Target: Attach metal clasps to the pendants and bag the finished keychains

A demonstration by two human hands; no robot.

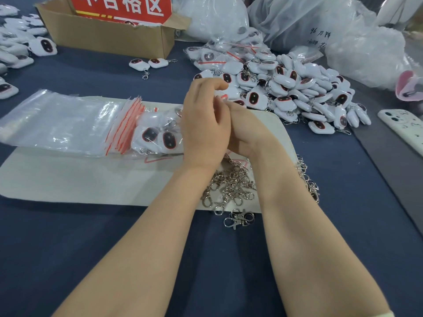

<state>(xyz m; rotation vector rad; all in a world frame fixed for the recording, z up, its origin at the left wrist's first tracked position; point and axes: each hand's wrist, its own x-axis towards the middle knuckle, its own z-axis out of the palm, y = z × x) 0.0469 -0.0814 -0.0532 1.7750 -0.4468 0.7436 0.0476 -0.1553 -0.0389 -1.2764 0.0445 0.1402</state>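
Note:
My left hand (206, 124) and my right hand (248, 136) are pressed together above the beige mat (68, 177). Their fingertips pinch a small clear zip bag (223, 97), of which only the red seal strip shows. My left hand hides what is inside it and hides the right fingers. Loose metal clasps (231, 186) lie in a heap just under my wrists. A big pile of white pendants (297, 94) with dark oval faces sits right behind my hands. Empty zip bags (57, 122) are stacked on the mat to the left, with bagged keychains (158, 136) beside them.
An open cardboard box (109, 35) with a red sign stands at the back left, and two loose keychains (148, 64) lie before it. More white pendants (16, 46) cover the far left. Large plastic sacks (297, 19) fill the back right. A phone (402, 129) lies at the right edge.

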